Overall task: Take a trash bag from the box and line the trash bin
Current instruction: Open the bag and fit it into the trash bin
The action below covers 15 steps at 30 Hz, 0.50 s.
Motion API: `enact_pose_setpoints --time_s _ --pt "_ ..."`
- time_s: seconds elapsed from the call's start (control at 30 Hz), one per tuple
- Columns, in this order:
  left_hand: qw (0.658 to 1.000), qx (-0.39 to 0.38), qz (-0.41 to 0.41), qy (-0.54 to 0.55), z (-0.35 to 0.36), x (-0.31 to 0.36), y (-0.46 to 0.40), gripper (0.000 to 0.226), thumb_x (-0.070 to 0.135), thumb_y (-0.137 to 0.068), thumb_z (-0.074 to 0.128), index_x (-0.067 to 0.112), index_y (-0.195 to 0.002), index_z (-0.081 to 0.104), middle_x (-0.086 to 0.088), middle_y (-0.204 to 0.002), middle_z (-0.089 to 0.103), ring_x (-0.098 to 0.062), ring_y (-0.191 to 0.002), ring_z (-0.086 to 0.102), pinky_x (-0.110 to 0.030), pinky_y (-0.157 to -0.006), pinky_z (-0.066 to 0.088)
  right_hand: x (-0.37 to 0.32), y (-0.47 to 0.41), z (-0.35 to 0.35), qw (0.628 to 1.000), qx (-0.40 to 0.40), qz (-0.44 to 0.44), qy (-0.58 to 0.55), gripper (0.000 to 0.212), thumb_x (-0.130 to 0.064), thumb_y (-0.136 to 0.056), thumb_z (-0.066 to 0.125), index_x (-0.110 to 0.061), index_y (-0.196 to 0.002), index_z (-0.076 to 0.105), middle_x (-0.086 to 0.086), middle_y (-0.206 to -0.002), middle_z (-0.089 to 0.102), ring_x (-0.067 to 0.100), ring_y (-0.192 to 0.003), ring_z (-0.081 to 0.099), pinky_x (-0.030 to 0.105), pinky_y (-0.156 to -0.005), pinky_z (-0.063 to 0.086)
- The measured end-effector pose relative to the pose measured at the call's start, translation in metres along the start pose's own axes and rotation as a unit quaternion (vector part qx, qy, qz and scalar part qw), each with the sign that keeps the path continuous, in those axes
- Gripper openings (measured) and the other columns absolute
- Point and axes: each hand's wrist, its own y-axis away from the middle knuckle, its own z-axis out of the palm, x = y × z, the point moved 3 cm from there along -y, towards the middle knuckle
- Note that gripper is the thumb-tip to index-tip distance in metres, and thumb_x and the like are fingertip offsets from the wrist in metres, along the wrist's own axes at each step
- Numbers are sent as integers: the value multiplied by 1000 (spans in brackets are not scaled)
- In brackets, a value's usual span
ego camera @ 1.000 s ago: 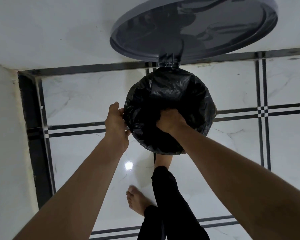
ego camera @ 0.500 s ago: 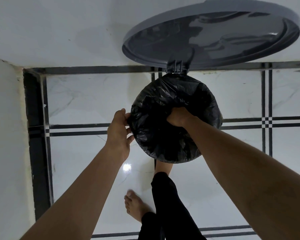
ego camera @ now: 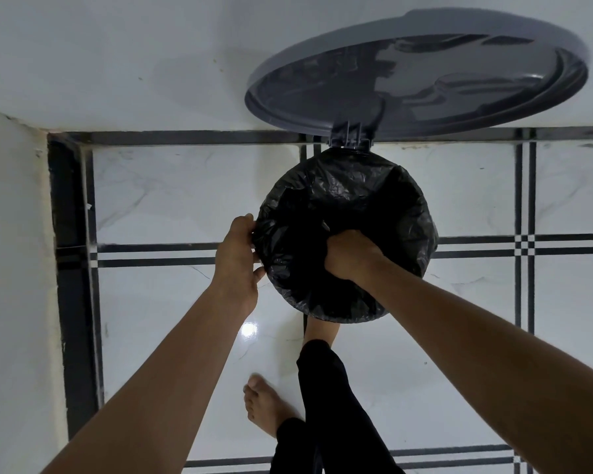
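Deeper now — right hand [ego camera: 348, 256] bag-hidden

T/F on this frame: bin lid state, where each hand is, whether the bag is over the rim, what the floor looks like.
1. The bin lid is closed. False: it stands open, hinged back.
2. The right hand reaches down inside the black bag. True.
3. The left hand hangs free of the bag. False: it grips the bag at the left rim.
4. The bag covers the bin's rim. True.
5. The floor is bare wood. False: white tiles with dark lines.
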Motion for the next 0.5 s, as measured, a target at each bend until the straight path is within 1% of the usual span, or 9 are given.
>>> enact_pose_setpoints --time_s 0.13,0.23,0.3,0.37,0.43,0.47,0.5 --pt "1000 -1 9 -2 1 -1 1 30 40 -96 55 26 -70 59 13 -65 61 -16 -75 54 -32 -75 46 13 5 16 997 -56 14 57 44 -32 -103 42 -11 -136 62 18 -143 58 39 -135 50 51 -109 48" --pt "1000 -7 21 -7 1 -2 1 28 41 -96 55 26 -72 60 14 -64 62 -16 -74 53 -33 -75 45 22 1 17 997 -66 23 31 44 -30 -104 42 -8 -138 61 18 -145 58 38 -136 51 48 -112 46" --pt "1000 -11 22 -13 0 -1 2 25 41 -96 55 27 -76 62 14 -68 63 -16 -75 54 -33 -77 44 23 0 15 998 -62 17 2 41 -24 -104 42 -6 -133 65 18 -139 64 36 -130 58 43 -110 47" --pt "999 -6 22 -42 1 2 5 21 40 -94 53 27 -78 59 10 -80 60 -18 -82 52 -35 -81 42 21 4 12 999 -45 6 -16 39 -22 -103 42 -6 -126 68 17 -131 69 35 -124 63 41 -107 50" --pt "991 24 59 -116 1 5 8 18 41 -91 53 26 -83 58 3 -95 58 -23 -95 52 -38 -87 41 17 14 5 999 -22 -10 -31 37 -22 -102 43 -5 -123 69 16 -128 70 34 -121 64 39 -106 50" --pt "981 49 89 -167 0 5 10 21 43 -90 54 23 -93 63 -2 -109 60 -27 -107 53 -39 -94 42 16 21 0 999 -12 -13 -41 38 -21 -103 42 -6 -124 69 15 -128 70 33 -122 63 38 -106 49" --pt "965 74 125 -220 0 7 14 31 44 -93 56 22 -113 66 -7 -129 57 -31 -124 48 -41 -104 40 16 29 -6 998 3 -16 -53 39 -22 -104 41 -7 -127 69 14 -130 69 32 -124 61 38 -108 47"
